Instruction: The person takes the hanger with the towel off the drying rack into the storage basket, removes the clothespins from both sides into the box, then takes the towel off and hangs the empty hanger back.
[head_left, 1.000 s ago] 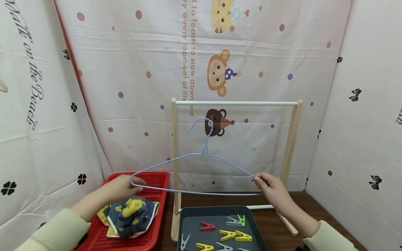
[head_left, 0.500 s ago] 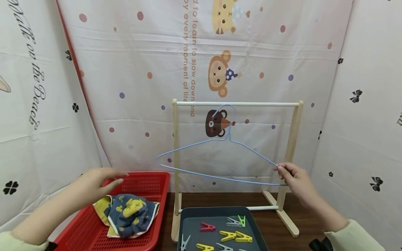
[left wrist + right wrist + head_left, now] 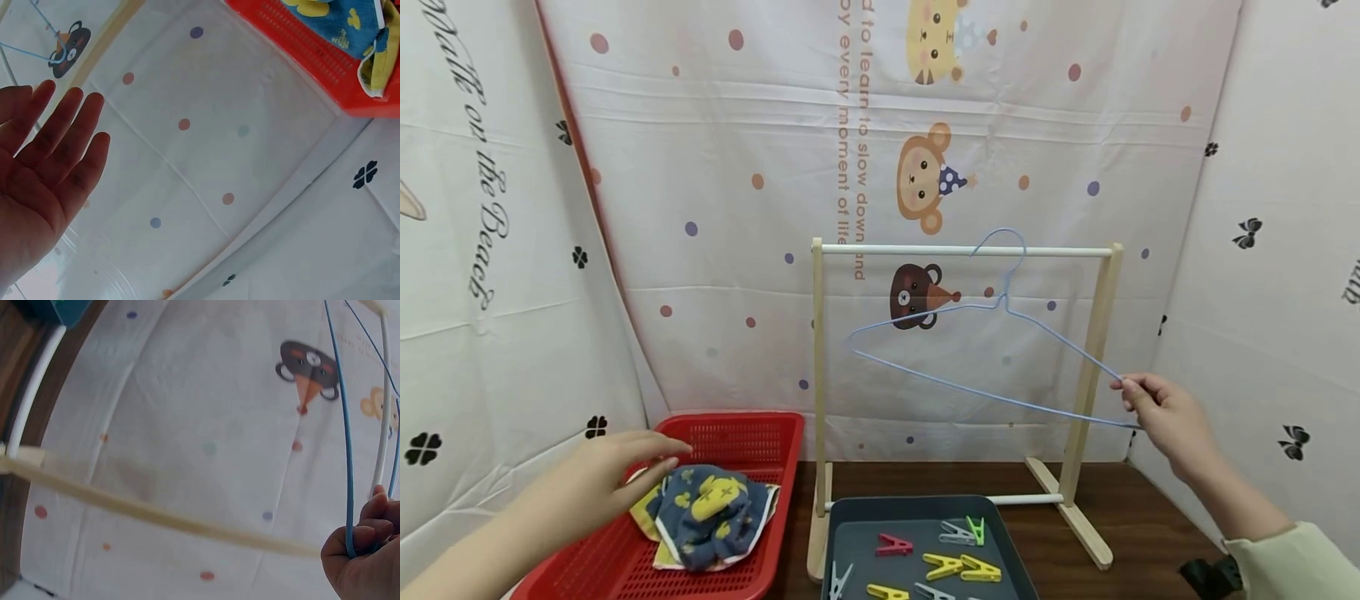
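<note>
My right hand point(image 3: 1168, 417) pinches a blue wire clothes hanger point(image 3: 958, 385) by its right end. The hanger tilts, its left end lower than its neck, and its hook overlaps the white top rail point(image 3: 910, 249) of a wooden drying rack in the head view. In the right wrist view, the fingers point(image 3: 375, 525) curl round the wire. My left hand point(image 3: 606, 475) hangs over the left side of a red plastic basket point(image 3: 792, 492), fingers extended and holding nothing. Inside the basket lies a crumpled blue-and-yellow patterned cloth point(image 3: 715, 512).
A dark grey tray point(image 3: 925, 508) in front of the rack holds several clothespins, among them a red clothespin point(image 3: 894, 545) and a green clothespin point(image 3: 976, 531). The rack's wooden foot point(image 3: 1086, 525) stands on the brown table point(image 3: 1157, 508). Printed white curtains surround the table.
My left hand has let go of the hanger's left end and drawn back to the left. My right hand has carried the hanger right and upward, its hook now at rail height.
</note>
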Tool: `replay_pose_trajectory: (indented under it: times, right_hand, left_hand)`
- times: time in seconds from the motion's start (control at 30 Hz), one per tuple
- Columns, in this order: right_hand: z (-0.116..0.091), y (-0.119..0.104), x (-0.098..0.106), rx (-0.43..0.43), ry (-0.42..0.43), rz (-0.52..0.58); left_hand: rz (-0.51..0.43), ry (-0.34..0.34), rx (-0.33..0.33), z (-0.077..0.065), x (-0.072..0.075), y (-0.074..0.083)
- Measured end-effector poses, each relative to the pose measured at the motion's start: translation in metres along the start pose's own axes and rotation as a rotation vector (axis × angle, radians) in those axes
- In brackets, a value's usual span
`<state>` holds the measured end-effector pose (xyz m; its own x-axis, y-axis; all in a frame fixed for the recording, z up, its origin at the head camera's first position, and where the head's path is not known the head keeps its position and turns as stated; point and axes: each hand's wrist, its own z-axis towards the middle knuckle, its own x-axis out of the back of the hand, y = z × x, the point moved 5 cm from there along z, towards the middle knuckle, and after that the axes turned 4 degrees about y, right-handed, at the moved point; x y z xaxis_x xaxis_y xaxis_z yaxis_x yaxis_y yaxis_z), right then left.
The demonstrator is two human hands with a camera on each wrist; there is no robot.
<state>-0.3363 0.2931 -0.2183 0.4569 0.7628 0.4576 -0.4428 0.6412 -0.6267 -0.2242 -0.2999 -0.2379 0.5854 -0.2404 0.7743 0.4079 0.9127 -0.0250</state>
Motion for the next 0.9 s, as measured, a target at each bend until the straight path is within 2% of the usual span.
replay_pose_trajectory:
  times: [0.1, 0.23, 0.47, 0.63, 0.8, 0.9]
  right_hand:
    - [0.006, 0.005, 0.013, -0.003, 0.016, -0.034]
    - [0.012, 0.011, 0.030, -0.039, 0.041, -0.124]
    - [0.020, 0.023, 0.055, -0.130, 0.029, -0.265]
    - [0.021, 0.031, 0.059, -0.123, 0.038, -0.281]
    - [0.019, 0.037, 0.057, -0.107, 0.051, -0.295]
    - [0.017, 0.039, 0.053, -0.092, 0.062, -0.292]
  left_hand:
    - [0.010, -0.032, 0.049, -0.006, 0.000, -0.005]
    - [0.013, -0.049, 0.083, -0.013, 0.000, -0.012]
    - [0.046, 0.000, 0.076, -0.021, 0.001, -0.015]
    - [0.071, 0.045, 0.043, -0.026, -0.002, -0.016]
    - [0.079, 0.031, 0.039, -0.029, -0.008, -0.020]
    - [0.081, 0.046, 0.017, -0.032, -0.011, -0.021]
